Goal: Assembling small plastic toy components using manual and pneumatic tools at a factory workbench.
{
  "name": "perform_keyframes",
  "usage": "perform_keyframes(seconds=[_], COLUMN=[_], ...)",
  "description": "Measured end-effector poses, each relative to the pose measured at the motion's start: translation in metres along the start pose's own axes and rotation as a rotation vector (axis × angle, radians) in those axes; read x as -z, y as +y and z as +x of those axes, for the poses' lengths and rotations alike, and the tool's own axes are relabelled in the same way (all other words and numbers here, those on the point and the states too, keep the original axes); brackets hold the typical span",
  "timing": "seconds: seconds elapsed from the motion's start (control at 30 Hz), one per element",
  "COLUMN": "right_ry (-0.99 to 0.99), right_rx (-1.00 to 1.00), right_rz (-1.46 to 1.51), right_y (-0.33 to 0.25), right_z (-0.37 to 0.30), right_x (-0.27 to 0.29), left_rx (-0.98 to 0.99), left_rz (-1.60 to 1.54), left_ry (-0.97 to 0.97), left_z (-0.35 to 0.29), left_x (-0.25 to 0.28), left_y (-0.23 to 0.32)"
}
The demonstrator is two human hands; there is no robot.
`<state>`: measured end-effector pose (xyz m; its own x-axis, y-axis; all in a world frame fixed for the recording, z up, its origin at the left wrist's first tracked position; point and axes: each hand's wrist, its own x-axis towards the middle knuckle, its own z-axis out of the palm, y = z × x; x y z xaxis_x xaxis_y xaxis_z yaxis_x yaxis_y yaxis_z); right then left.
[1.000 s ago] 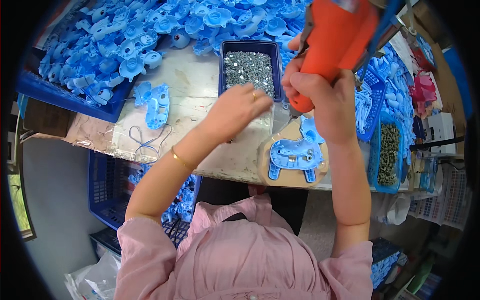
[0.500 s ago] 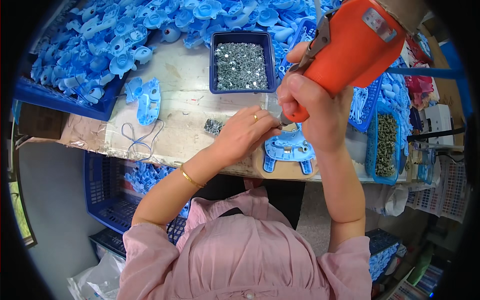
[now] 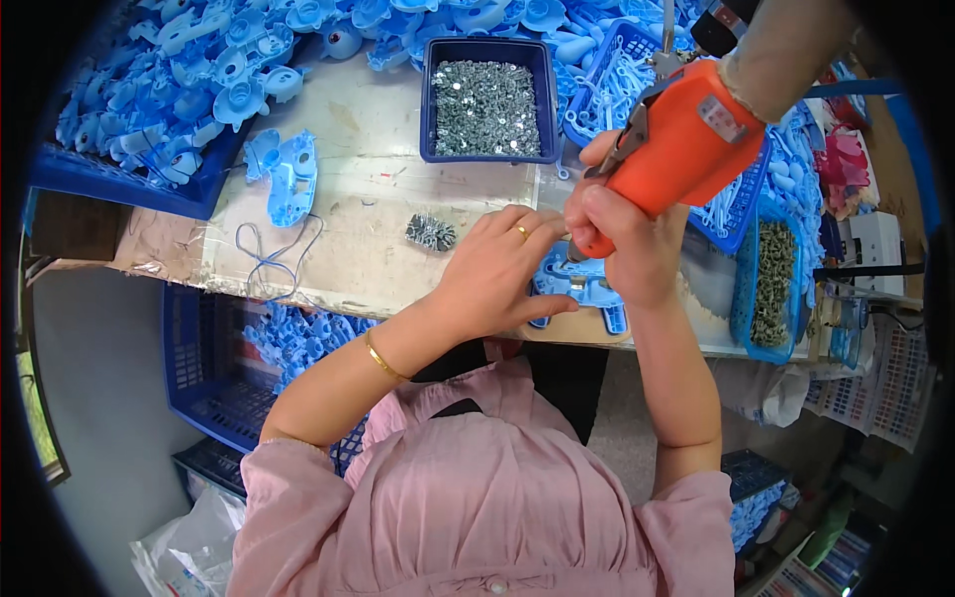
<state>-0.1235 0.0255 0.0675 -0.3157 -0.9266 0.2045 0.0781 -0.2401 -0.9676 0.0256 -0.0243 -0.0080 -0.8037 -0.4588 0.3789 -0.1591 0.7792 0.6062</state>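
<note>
My right hand is closed around an orange electric screwdriver, tilted with its tip down. The tip points into a light-blue plastic part at the table's near edge; exact contact is hard to see. My left hand lies over the left side of that part, fingers stretched and thumb spread across it. Part of the blue piece is hidden under both hands. To the left of my left hand sits a small clump of screws. A dark-blue tray full of small metal screws stands beyond my hands.
Light-blue shells are heaped at the far left. Another blue part and a loose string lie on the left. Right of my hands are a basket of blue pieces and a screw container. A crate stands below the table.
My left hand's fingers have gone from gathered near the screwdriver tip to stretched out, with the thumb spread over the blue part. The screwdriver has shifted slightly left and down.
</note>
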Motion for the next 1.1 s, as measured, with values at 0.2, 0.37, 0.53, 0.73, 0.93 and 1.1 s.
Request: perform_keyframes(seconds=[0.2,0.37,0.53,0.73,0.93,1.1], right_ry=[0.010,0.049,0.075,0.009,-0.169,0.025], right_rx=[0.002,0.106,0.166,0.129,0.290,0.679], right_rz=[0.028,-0.169,-0.163,-0.067,-0.121,-0.916], right_y=[0.014,0.021,0.034,0.015,-0.029,-0.106], right_z=[-0.004,-0.014,-0.017,-0.006,0.013,0.013], right_x=[0.002,-0.001,-0.002,-0.002,-0.018,0.001], left_rx=[-0.049,-0.006,-0.016,-0.025,0.009,0.010], left_rz=[0.053,0.098,0.107,0.150,0.027,0.083], left_ry=[0.067,-0.004,0.038,0.020,0.034,0.099], left_z=[-0.003,-0.007,-0.007,-0.005,-0.006,-0.019], left_x=[-0.009,-0.010,-0.014,-0.014,0.001,0.015], left_y=[-0.003,-0.001,-0.002,0.000,0.000,0.009])
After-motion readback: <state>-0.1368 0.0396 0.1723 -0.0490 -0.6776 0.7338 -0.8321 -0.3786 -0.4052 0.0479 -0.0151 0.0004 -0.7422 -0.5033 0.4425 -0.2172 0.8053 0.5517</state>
